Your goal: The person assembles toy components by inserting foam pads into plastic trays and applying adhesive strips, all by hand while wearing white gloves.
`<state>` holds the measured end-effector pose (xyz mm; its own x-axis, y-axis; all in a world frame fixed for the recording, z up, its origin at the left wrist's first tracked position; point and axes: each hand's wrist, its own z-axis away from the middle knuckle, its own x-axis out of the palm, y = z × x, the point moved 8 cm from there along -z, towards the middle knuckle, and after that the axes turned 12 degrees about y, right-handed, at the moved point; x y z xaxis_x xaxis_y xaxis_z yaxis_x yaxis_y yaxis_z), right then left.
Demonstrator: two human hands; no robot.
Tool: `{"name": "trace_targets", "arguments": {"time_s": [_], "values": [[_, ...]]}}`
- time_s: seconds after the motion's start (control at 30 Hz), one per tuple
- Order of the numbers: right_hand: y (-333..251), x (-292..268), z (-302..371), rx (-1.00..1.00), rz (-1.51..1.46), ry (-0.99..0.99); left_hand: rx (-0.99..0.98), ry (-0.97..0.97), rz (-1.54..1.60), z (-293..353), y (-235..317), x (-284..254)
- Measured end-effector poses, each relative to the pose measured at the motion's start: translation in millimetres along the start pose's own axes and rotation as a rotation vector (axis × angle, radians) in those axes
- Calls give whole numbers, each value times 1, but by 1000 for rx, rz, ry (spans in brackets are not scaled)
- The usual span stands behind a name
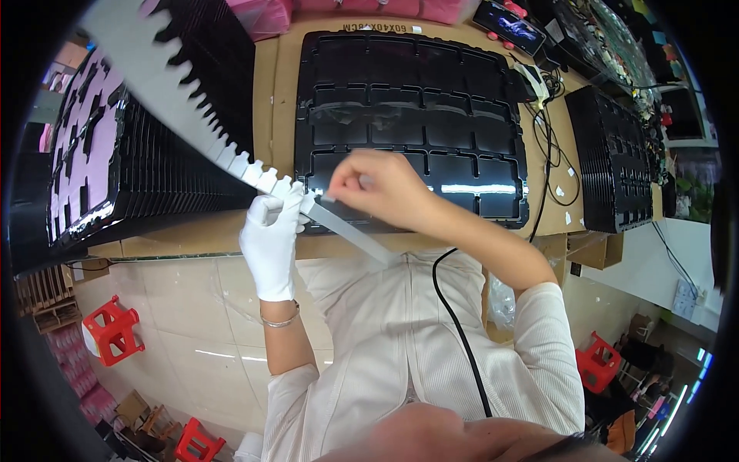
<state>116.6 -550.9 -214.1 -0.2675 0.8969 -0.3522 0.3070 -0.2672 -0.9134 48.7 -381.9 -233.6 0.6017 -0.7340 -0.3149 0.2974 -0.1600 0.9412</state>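
Note:
My left hand (271,242), in a white glove, is closed on a long pale strip (173,100) with a row of tab-like white pieces along one edge. The strip curves from the upper left down to my fingers. Below them, a narrow translucent tail (350,232) slants toward my lap. My bare right hand (385,191) is just to the right, its thumb and forefinger pinched around a small white piece (329,198). Under and beyond this hand lies a black plastic tray (408,132) with rectangular compartments, its surface shiny.
Tall stacks of black trays stand at the left (173,173) and right (616,158). A phone (509,26) with a lit screen, loose black cables (548,150) and pink packages (377,8) are at the back. Red stools (113,331) stand on the floor behind the table edge.

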Motion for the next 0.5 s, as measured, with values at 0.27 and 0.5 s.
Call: {"name": "trace_targets", "arguments": {"time_s": [0.27, 0.5], "values": [[13, 23, -27, -13, 486, -99, -60, -83, 12, 0, -14, -1], [11, 22, -24, 14, 494, -55, -84, -107, 42, 0, -15, 2]]}}
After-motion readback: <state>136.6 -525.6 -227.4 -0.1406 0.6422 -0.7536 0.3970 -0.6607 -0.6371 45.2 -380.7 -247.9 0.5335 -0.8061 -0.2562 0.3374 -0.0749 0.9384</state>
